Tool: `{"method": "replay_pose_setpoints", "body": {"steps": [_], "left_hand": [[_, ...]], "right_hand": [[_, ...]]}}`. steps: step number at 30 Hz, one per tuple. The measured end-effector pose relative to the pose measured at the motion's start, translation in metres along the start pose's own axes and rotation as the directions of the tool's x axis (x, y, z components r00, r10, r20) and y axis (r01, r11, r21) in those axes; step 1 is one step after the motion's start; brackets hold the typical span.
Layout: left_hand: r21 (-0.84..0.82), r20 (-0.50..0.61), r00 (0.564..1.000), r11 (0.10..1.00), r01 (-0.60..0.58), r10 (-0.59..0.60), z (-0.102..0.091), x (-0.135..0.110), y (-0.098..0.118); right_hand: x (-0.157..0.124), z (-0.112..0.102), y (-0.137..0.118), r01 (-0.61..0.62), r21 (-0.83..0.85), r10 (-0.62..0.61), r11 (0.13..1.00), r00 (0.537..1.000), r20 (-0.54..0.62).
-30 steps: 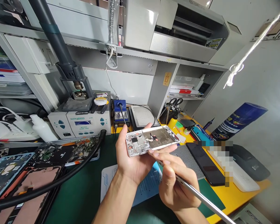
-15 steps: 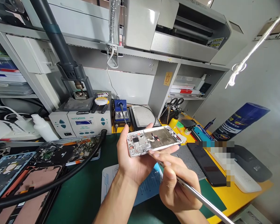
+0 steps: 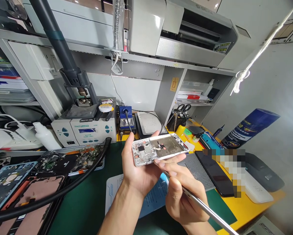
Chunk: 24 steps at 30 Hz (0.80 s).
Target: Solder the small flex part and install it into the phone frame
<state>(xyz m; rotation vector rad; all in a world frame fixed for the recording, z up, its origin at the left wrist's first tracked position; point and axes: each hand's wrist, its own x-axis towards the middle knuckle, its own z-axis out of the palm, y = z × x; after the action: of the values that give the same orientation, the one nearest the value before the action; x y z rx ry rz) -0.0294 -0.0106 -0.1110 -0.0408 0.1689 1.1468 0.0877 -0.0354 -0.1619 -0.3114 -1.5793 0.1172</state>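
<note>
My left hand (image 3: pixel 139 181) is wrapped round the edges of an opened phone frame (image 3: pixel 161 148), thumb at its left side and fingers beneath. The frame lies tilted, its inside facing up, with a silver-grey shielded board area at the left and a bare metal battery bay with a small flex cable at the right. My right hand (image 3: pixel 186 195) is closed round a long slender silver tool (image 3: pixel 207 209) that runs down to the lower right; its exact kind I cannot make out. The right fingertips sit at the frame's lower edge, where they hide the tool's tip.
A blue repair mat (image 3: pixel 112 192) lies on a green mat. To the left are phone parts (image 3: pixel 11 186), a black hose (image 3: pixel 82 174) and a hot-air station (image 3: pixel 84 130). At the right lie a black phone (image 3: pixel 214 176) and a blue spray can (image 3: pixel 249 127).
The view has shifted slightly. Both hands keep their hold on the phone frame and the silver tool, with hardly any movement between them.
</note>
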Motion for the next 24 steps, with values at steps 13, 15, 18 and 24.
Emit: {"method": "replay_pose_setpoints", "body": {"steps": [13,15,18,24], "left_hand": [[0.004,-0.010,1.000,1.000,-0.017,0.017,-0.0009,0.0002,-0.0044],[0.007,-0.008,1.000,1.000,-0.020,0.020,0.0001,-0.0005,-0.0049],[0.003,0.002,1.000,1.000,-0.012,0.012,0.0019,-0.0015,-0.0049],[-0.007,-0.003,1.000,1.000,0.013,-0.013,0.0046,-0.0028,-0.0032]], "right_hand": [[0.0055,0.0011,-0.0007,0.003,-0.025,-0.002,1.000,1.000,0.029],[0.0052,0.0013,-0.0008,0.008,-0.032,-0.008,0.999,1.000,0.010],[0.0035,0.0015,-0.0008,0.008,-0.029,-0.009,1.000,0.999,-0.033],[0.0019,0.0023,-0.0012,0.027,-0.013,-0.028,1.000,0.998,-0.057]]}}
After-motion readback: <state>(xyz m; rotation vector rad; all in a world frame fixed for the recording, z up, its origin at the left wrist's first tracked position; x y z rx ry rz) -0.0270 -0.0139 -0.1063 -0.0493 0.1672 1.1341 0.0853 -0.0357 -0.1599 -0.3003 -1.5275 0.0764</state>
